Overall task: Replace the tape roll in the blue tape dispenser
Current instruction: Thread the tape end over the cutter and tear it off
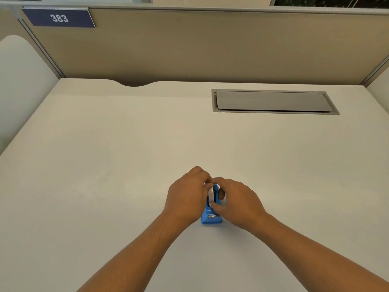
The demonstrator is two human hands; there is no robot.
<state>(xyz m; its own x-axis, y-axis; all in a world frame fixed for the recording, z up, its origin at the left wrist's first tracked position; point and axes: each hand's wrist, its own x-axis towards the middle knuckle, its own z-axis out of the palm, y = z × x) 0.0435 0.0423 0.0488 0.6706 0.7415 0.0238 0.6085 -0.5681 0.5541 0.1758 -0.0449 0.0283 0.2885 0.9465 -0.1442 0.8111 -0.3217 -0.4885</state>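
Pinching a white tape roll (210, 194) from both sides, left hand (186, 197), right hand (239, 202), glossy blue plastic dispenser (211, 218), matte desk (126, 154)

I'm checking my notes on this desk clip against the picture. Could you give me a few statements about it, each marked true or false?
1. Both hands, left hand and right hand, are on the blue tape dispenser. True.
2. The dispenser is held up in the air. False: it sits on the desk.
3. The sign reads 383. True.
4. The metal cable hatch in the desk stands open. False: it is closed.
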